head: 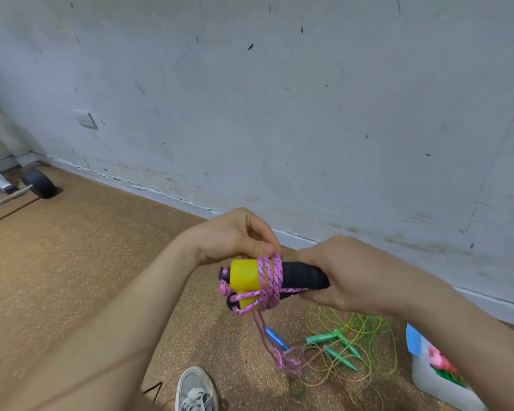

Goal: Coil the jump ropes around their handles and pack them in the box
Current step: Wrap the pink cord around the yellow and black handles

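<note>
While my right hand (347,274) clamps the paired handles (301,277), my left hand (238,235) pinches the pink rope (270,275) mid-coil, so the next wrap likely needs steady tension.

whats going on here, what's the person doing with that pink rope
A person is winding a pink rope around its black-and-yellow handles. The right hand grips the black ends; the left hand pinches the rope at the wraps. A few turns are on; the rest hangs to the floor, where a green jump rope lies loose near the box.
</note>
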